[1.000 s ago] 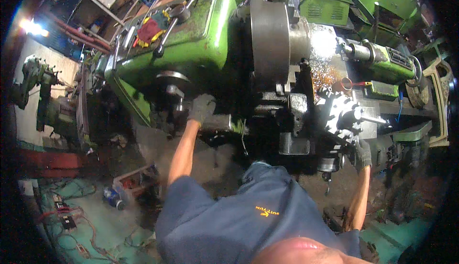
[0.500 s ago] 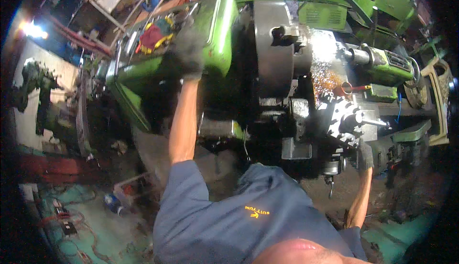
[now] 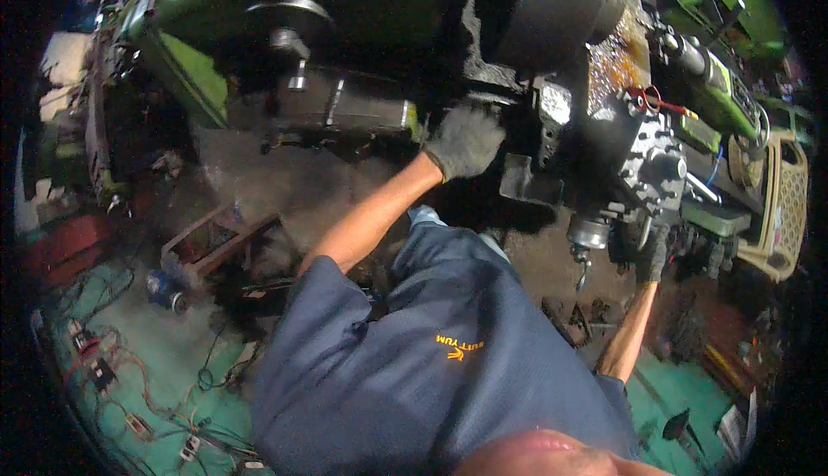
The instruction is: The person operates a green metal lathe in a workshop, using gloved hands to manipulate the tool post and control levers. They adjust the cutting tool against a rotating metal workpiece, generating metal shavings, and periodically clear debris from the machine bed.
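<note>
Left hand (image 3: 468, 141): gloved, back uppermost, below and left of the chuck (image 3: 552, 19), just beside the grey box (image 3: 366, 112); its fingers run into shadow, so how far it is open, and whether it has hold of anything, cannot be told; right hand (image 3: 653, 253): gloved, below the tool post (image 3: 653, 165), at a bright lever (image 3: 645, 231); its fingers appear partly curled, but a firm hold cannot be confirmed. The tool post stands right of the chuck, well apart from the left hand; the drum (image 3: 589, 233) and its crank (image 3: 582, 271) hang left of the right hand; swarf (image 3: 617, 58) lies between chuck and tailstock (image 3: 724, 88). Assessment: whether the chuck turns cannot be told; with a glove this near, it should be at a standstill, since fabric could catch; the left hand is best placed by sight, not by feel; the right hand should apply light, even pressure, avoiding knocks to the lever; the red-handled tool (image 3: 677, 107), near the tool post, would be safer stowed elsewhere.
</note>
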### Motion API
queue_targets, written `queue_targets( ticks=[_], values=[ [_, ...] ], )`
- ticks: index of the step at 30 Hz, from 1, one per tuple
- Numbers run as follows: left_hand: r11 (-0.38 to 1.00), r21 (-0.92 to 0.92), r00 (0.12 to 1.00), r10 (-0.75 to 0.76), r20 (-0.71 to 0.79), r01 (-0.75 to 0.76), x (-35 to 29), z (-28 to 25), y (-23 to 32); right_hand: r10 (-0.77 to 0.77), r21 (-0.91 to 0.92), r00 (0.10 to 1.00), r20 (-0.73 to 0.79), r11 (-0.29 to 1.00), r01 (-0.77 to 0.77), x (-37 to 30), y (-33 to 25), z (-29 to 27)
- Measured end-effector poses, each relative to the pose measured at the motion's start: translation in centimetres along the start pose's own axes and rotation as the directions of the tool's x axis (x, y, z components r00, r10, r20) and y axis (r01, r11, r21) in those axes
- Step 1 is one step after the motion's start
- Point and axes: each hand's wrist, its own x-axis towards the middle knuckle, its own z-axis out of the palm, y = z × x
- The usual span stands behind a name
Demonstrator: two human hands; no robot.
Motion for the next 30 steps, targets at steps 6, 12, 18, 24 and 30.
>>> queue_targets(
  ticks=[6,12,18,24,30],
  values=[
    [0.942,0.105,0.511,-0.265,0.818,0.32,-15.2,21.5,-4.2,0.36,0.619,0.915,0.183,0.681,-0.391,-7.6,10.4,1.2],
    [0.959,0.097,0.606,-0.245,0.757,0.267,-7.1,12.1,-7.5,-0.17,-0.636,0.985,0.029,0.757,0.15,-17.4,25.8,8.0],
    [0.894,0.063,0.694,-0.388,0.607,0.444,-6.7,12.7,-7.2,0.221,-0.668,0.916,0.335,0.741,0.066,-29.0,29.7,17.3],
    [0.735,0.055,0.527,-0.533,0.662,0.675,-5.6,10.8,-5.2,0.15,-0.438,0.963,0.225,0.898,-0.038,-31.0,39.0,21.8],
    [0.791,-0.381,0.849,-0.528,-0.032,0.478,-4.1,5.0,-0.4,0.132,-0.424,0.971,0.201,0.905,-0.035,-13.1,39.9,15.2]
  ],
)
